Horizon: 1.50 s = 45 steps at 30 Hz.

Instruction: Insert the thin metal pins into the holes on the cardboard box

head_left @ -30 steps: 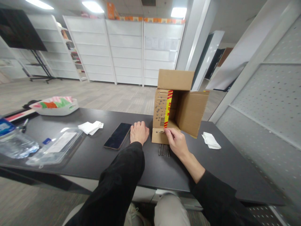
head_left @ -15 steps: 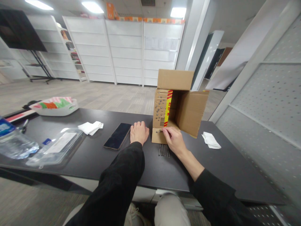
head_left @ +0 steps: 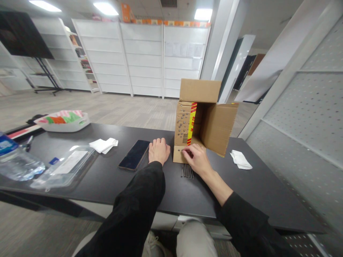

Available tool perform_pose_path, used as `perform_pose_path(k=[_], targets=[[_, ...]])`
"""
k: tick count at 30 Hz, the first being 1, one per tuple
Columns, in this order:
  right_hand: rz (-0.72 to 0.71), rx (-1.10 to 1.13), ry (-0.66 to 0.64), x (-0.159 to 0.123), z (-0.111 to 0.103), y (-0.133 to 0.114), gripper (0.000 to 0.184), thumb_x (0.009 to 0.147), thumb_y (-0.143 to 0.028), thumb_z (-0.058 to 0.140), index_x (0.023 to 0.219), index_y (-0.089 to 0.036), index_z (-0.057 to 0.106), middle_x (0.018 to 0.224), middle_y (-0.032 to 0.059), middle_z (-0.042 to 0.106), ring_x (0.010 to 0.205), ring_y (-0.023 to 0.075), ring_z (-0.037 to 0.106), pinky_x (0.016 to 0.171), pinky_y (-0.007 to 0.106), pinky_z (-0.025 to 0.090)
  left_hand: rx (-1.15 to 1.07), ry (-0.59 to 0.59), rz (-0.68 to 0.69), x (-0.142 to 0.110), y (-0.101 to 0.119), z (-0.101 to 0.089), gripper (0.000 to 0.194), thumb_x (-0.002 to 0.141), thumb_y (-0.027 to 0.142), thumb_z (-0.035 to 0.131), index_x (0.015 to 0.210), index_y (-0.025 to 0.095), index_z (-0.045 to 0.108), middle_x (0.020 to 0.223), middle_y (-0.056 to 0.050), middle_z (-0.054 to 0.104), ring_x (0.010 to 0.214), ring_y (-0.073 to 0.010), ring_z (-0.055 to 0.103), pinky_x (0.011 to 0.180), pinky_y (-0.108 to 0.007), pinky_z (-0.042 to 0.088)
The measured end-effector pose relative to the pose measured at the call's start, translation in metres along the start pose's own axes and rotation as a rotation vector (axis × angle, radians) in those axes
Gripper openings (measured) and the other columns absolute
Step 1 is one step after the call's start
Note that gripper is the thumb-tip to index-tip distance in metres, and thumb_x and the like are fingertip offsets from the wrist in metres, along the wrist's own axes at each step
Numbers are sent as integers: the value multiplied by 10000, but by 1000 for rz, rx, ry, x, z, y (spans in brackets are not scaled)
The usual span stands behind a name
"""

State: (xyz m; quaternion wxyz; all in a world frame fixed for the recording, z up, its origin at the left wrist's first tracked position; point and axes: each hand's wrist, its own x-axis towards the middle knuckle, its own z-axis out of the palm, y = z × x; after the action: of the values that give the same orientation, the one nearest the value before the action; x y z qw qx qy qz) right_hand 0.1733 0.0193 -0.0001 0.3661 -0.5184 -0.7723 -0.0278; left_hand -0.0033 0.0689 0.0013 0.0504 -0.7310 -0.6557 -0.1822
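Observation:
A cardboard box stands on its side on the dark table, open toward me, with a red and yellow tape strip and several small round heads dotting its left flap. My right hand is closed in a pinch against the box's lower front flap, on something too small to name. Several thin dark nails lie in a row on the table just under that hand. My left hand rests flat on the table, fingers loosely curled, between a black phone and the box.
A folded white tissue, a clear plastic pouch and a water bottle lie to the left. A white tray with coloured items sits at the far left. Another tissue lies right of the box. A perforated white panel stands on the right.
My right hand has slid a little left and down along the box's lower flap. My left hand has stayed in place.

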Motion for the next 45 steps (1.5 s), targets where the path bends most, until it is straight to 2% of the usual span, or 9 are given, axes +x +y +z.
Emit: perform_pose_path(k=[7, 15, 24, 37, 45], targets=[[9, 41, -29, -3, -8, -2, 112, 883, -232, 536, 885, -203, 644, 872, 48, 657, 839, 212, 576, 783, 358, 387, 22, 25, 12, 0, -1, 2, 188, 910, 258, 411, 977, 191, 573, 1063, -114, 624, 1056, -266, 524, 883, -401, 373], [-91, 74, -272, -13, -24, -17, 165, 756, -107, 546, 864, -213, 611, 924, 35, 636, 947, 219, 558, 851, 369, 362, 15, 16, -3, 0, -1, 3, 204, 915, 269, 410, 999, 192, 579, 1078, -118, 624, 1072, -267, 521, 903, -408, 369], [-137, 95, -401, -15, -26, -30, 174, 707, -78, 543, 818, -207, 578, 895, 26, 594, 914, 209, 518, 867, 366, 330, 32, 24, 6, 0, -1, 3, 182, 913, 266, 417, 975, 196, 572, 1056, -107, 628, 1052, -262, 531, 887, -398, 377], [-183, 54, -485, -15, -22, -38, 158, 745, -53, 475, 765, -204, 516, 882, 24, 558, 912, 198, 480, 820, 350, 318, 31, 46, 16, 0, -1, 4, 170, 916, 255, 415, 964, 189, 564, 1043, -104, 628, 1041, -261, 533, 875, -396, 370], [-211, -3, -495, -17, -19, -40, 154, 782, -63, 436, 807, -210, 477, 908, 29, 537, 909, 204, 461, 786, 342, 319, 55, 49, 15, -1, -1, 4, 177, 913, 248, 414, 967, 184, 570, 1040, -102, 634, 1033, -259, 533, 859, -386, 373]])
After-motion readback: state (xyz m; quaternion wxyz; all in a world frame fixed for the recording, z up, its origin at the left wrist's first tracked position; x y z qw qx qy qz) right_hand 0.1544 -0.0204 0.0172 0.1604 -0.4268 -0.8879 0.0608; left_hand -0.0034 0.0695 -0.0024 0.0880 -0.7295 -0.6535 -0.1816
